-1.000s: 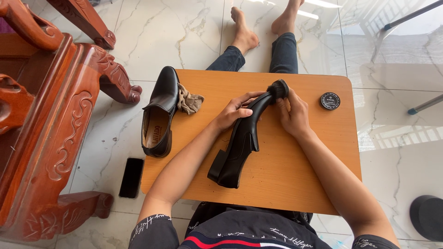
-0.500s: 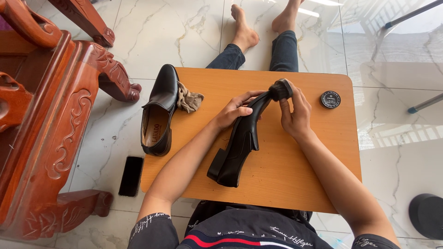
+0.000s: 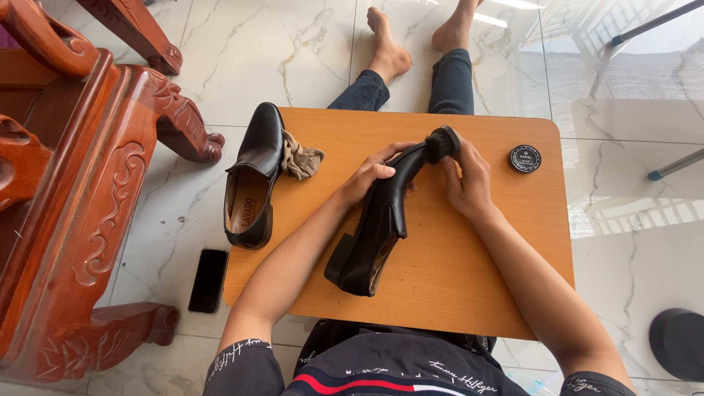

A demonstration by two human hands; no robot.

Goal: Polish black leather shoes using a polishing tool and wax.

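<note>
Black leather dress shoe (image 3: 378, 220) lies tilted on the wooden table (image 3: 440, 293), its toe far, gripped mid-upper by the left hand (image 3: 370, 174). The right hand (image 3: 466, 180), closed around a small brush (image 3: 442, 143), has shifted slightly onto the toe; brushing continues there.

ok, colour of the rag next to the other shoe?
Beige-tan rag, bunched against the black shoe; head view, the only one.

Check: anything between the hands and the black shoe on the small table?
Nothing visible. The left hand already grips the black shoe at its upper part. The right hand holds a dark brush against the toe. The other shoe, rag and polish tin sit off to the sides of the table.
</note>
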